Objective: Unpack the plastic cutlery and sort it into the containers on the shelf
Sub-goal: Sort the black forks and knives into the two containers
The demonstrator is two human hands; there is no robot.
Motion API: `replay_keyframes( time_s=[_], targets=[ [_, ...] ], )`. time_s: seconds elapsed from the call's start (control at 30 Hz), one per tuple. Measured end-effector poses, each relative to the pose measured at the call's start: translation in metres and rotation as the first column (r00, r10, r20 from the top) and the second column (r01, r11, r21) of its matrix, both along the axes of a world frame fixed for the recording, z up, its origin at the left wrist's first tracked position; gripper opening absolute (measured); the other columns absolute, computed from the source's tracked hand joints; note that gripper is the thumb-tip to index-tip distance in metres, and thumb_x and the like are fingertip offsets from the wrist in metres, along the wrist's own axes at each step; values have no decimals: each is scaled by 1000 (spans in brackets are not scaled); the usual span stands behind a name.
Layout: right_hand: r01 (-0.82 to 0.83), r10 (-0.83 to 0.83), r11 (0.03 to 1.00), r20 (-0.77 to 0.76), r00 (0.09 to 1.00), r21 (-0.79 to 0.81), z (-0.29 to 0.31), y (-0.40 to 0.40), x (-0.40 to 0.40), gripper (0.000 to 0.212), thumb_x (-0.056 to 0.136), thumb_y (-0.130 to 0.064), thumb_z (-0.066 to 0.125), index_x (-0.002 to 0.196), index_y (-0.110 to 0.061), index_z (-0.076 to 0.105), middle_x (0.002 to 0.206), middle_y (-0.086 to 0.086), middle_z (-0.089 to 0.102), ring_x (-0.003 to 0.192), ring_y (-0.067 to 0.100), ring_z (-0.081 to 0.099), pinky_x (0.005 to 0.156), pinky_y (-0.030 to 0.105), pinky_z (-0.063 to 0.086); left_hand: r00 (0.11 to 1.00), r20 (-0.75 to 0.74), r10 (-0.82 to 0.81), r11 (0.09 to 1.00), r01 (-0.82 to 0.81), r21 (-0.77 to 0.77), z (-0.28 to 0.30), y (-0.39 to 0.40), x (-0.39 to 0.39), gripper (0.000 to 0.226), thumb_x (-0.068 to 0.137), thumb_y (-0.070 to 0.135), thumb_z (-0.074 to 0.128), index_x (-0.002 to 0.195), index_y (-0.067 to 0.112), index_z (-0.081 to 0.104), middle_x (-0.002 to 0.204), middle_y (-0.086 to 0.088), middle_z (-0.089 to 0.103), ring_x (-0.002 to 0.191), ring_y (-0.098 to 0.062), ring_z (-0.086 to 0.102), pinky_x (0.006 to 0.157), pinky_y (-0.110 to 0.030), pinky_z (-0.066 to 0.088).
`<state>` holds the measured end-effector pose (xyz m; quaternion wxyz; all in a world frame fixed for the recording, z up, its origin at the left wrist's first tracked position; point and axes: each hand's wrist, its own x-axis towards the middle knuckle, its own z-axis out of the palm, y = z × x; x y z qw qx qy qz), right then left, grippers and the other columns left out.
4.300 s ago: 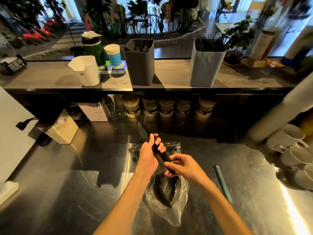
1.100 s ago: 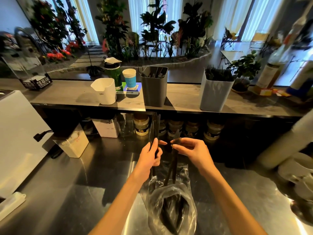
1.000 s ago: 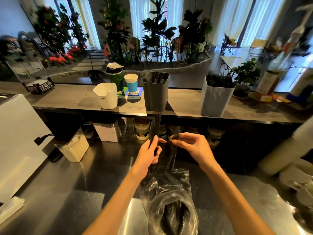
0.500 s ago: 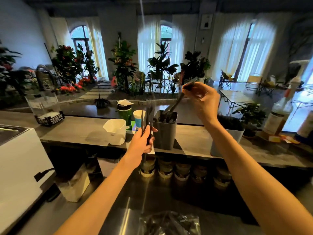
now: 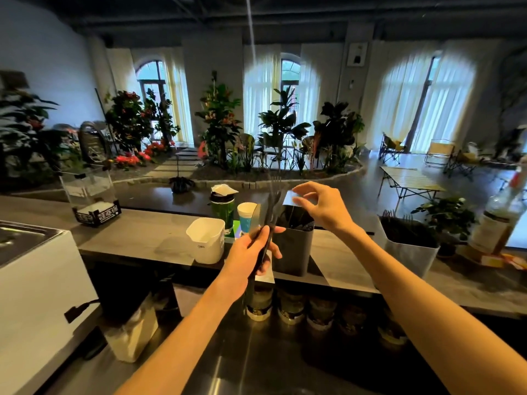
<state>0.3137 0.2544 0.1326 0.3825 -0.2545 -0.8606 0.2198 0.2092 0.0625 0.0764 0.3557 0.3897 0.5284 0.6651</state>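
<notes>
white tub at shelf front edge, apparently empty | left hand grips forks, long axis upright, tines up, just left of dark bin | right hand above bin mouth, fingers loosely curled, nothing visibly held | grey bin farther right, already holds forks, likely target; open shelf between.

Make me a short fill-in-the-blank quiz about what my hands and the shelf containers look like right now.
1. The left hand grips a bundle of black plastic ____.
2. The right hand hovers above the ____ container.
3. The white container stands to the ____ of the dark one.
4. The light grey container is full of black ____.

Answers: forks; dark grey; left; cutlery
</notes>
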Motion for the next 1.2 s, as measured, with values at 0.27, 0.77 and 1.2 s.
replay_keyframes(
  time_s=[0.27,0.77,1.2],
  targets=[
    [-371,349,843,-130,928,-389,17,-31,17,32,88,-29,78,115,-12,74,102,8,78,93,25,75,79,29,61,996,16,84,992,-82,-100,4,11,15,30,99,39,54,114,19,70,64,-1,53,46,-4,41,41,-17,29],
    [-428,243,685,-369,897,-589,20,-39,44,27,95,-29,69,111,-8,75,98,10,77,92,16,72,79,23,55,960,-272,-60,997,44,-66,19,18,27,26,105,37,47,109,19,65,64,2,43,49,-6,32,45,-22,24],
    [-143,-95,863,-435,896,-484,44,6,144,19,97,-35,64,96,-25,80,81,-2,69,73,8,53,66,22,41,834,-473,-286,957,222,-187,13,62,76,29,108,30,40,109,19,67,68,5,49,53,-5,38,49,-16,32]
  ],
)
